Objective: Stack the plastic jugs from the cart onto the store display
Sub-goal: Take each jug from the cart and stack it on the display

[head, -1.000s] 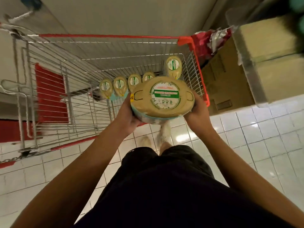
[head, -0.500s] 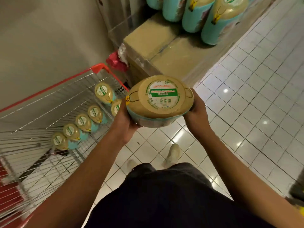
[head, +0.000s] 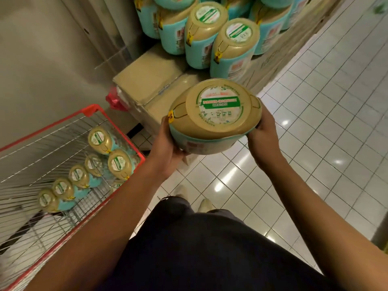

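I hold one plastic jug (head: 214, 116), tan-capped with a teal label and a green-and-white sticker on top, at chest height. My left hand (head: 168, 150) grips its left underside and my right hand (head: 262, 133) grips its right side. Several more jugs (head: 105, 141) stand in the red wire cart (head: 92, 110) at the lower left. The store display, a row of cardboard boxes (head: 147, 80), carries several jugs (head: 233, 47) at the top centre, just beyond the held jug.
A grey wall stands behind the cart and display. Red and white plastic wrap (head: 113, 99) is wedged between cart and boxes. White floor tiles (head: 325, 122) stretch to the right. My feet (head: 205, 204) are below the jug.
My view has swung further right from the cart toward the display. The jug in both hands has moved with it and is now closer to the stacked jugs.
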### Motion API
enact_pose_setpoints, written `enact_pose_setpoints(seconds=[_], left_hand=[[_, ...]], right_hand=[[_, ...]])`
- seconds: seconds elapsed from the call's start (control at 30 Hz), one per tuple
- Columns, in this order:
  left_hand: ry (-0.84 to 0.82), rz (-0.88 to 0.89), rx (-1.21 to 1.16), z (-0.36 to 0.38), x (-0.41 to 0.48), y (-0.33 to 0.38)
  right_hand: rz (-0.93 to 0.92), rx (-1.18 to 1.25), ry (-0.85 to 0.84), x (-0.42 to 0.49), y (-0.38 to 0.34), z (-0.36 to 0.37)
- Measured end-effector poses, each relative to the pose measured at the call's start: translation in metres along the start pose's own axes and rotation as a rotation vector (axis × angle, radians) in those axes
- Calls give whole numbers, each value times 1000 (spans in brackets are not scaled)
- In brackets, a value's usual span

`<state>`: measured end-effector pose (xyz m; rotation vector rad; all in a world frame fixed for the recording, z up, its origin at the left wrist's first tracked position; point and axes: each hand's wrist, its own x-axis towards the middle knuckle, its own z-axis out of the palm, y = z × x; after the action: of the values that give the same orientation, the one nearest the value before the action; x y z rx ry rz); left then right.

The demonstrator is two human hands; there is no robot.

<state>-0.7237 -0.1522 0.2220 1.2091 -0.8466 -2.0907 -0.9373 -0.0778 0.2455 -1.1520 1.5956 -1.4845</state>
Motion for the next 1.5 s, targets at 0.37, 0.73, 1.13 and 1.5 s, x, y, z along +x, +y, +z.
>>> enact_pose_setpoints(seconds=[0.37,0.73,1.13,1.5], left_hand=[[-51,10,100,13,78,76],[-47,69,-64,32,134,166],[77,188,-152,92,204,182],[352,208,-129,112,235,169]], right_hand=[[-21,63,37,107,-7,5],[33,85,96,223,-48,39],[191,416,330,329,-34,49],[70,234,171,324,-8,50]])
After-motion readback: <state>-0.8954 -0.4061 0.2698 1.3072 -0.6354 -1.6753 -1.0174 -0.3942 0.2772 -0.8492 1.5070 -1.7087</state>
